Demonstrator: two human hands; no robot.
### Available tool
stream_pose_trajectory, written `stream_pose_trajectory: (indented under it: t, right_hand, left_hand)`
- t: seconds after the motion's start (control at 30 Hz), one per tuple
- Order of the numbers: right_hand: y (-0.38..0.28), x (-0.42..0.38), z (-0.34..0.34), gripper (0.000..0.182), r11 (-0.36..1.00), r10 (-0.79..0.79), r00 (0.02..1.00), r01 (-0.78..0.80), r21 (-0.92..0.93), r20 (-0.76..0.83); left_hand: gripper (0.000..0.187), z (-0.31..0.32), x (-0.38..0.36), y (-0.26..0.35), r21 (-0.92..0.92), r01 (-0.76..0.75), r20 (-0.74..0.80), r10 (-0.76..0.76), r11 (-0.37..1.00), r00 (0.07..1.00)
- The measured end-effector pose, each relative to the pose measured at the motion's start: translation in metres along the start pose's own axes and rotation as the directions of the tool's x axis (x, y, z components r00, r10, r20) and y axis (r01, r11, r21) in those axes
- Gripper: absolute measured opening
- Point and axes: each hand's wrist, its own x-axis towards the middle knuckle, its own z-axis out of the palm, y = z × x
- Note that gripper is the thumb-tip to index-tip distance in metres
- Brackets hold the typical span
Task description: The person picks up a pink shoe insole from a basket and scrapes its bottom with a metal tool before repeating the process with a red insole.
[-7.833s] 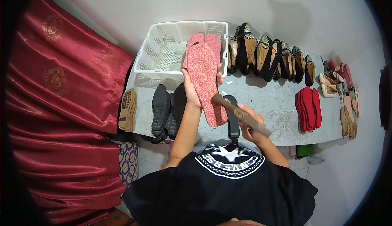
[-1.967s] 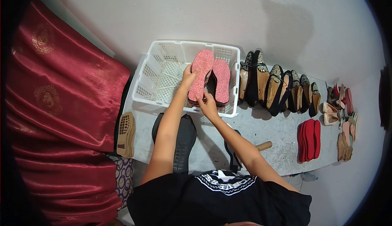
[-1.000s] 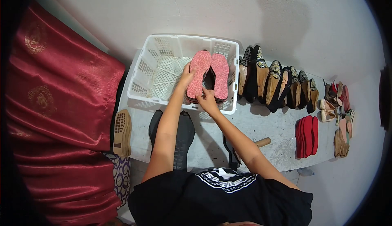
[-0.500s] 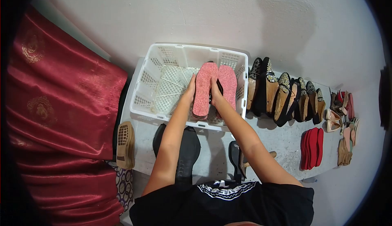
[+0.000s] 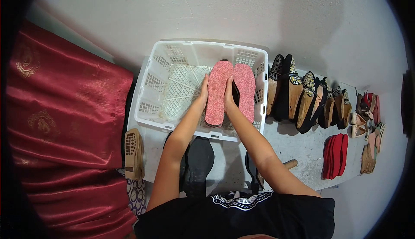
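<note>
Soles [image 5: 218,96], pink and stacked, we are clasping in the basket [image 5: 201,54] between left hand [image 5: 204,91] and right hand [image 5: 229,95], the right no longer pinching their near end.

Pink, bright pink, on those insoles [image 5: 218,94], mottled all over with paler flecks! White for the basket [image 5: 201,51], sides and floor latticed. The curtain [image 5: 78,126]: deep, glossy red, stamped with gold crests. Black on the shirt [image 5: 281,215], with a white print. Look, black shoes [image 5: 282,98], glittery gold patterning up top! Plain red soles [image 5: 334,157], a tan sole [image 5: 135,165] gridded dark, a black sole [image 5: 199,165], and a pale grey bench [image 5: 304,146], speckled and scuffed darker.
</note>
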Motion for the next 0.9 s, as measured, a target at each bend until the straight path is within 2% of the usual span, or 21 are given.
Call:
stream_pose_trajectory:
  t: [0.03,0.17,0.27,0.37,0.47,0.57,0.67,0.7,0.77,0.8,0.83,0.9]
  right_hand:
    - [-0.001,-0.001,0.001,0.087,1.000,-0.001,1.000,0.001,-0.025,-0.022]
    - [0.004,0.011,-0.008,0.085,0.998,0.007,0.994,-0.014,0.061,0.112]
    - [0.020,0.032,-0.020,0.086,0.999,-0.036,0.997,0.034,0.029,0.074]
    - [0.006,0.014,-0.007,0.088,0.999,-0.014,1.000,0.013,-0.050,-0.015]
    - [0.011,0.018,-0.011,0.092,1.000,-0.017,1.000,0.017,-0.020,0.009]
    - [0.035,0.047,-0.028,0.093,0.997,0.062,0.998,-0.062,0.036,-0.014]
    - [0.005,0.000,-0.011,0.093,0.989,0.057,0.993,-0.071,0.130,0.106]
    - [0.000,-0.012,-0.009,0.092,0.996,0.058,0.993,-0.065,0.068,0.099]
    - [-0.008,-0.030,-0.008,0.090,0.997,0.050,0.996,-0.046,-0.055,0.075]
    - [-0.007,-0.031,-0.013,0.090,0.998,0.062,0.987,-0.056,-0.041,0.148]
    - [-0.006,-0.035,-0.021,0.090,0.995,0.078,0.989,-0.069,-0.077,0.124]
    - [-0.010,-0.053,-0.034,0.085,0.991,0.098,0.991,-0.088,-0.104,0.090]
  left_hand:
    - [0.073,0.000,0.000,-0.001,-0.007,0.013,0.005,-0.013,1.000,1.000]
    - [0.071,0.011,-0.014,0.008,-0.038,0.060,0.007,-0.060,0.997,0.998]
    - [0.071,0.017,-0.018,0.011,-0.030,0.048,-0.008,-0.048,0.998,0.999]
    - [0.071,0.015,-0.017,0.010,-0.041,0.023,-0.006,-0.023,0.999,1.000]
    - [0.071,0.013,-0.011,0.007,-0.075,0.030,0.024,-0.028,0.997,0.999]
    - [0.073,0.012,-0.012,0.007,-0.057,0.047,0.034,-0.045,0.997,0.998]
    - [0.075,0.014,-0.020,0.016,0.001,0.044,-0.008,-0.044,0.999,0.999]
    - [0.076,0.016,-0.024,0.020,0.021,0.042,-0.026,-0.042,0.999,0.999]
    - [0.079,0.017,-0.033,0.030,0.023,-0.054,-0.084,0.056,0.998,0.995]
    - [0.081,0.017,-0.040,0.034,0.023,-0.099,-0.113,0.101,0.995,0.989]
    - [0.083,0.020,-0.047,0.035,0.023,-0.141,-0.143,0.143,0.990,0.979]
    - [0.084,0.037,-0.063,0.034,0.487,-0.124,-0.296,0.297,0.865,0.908]
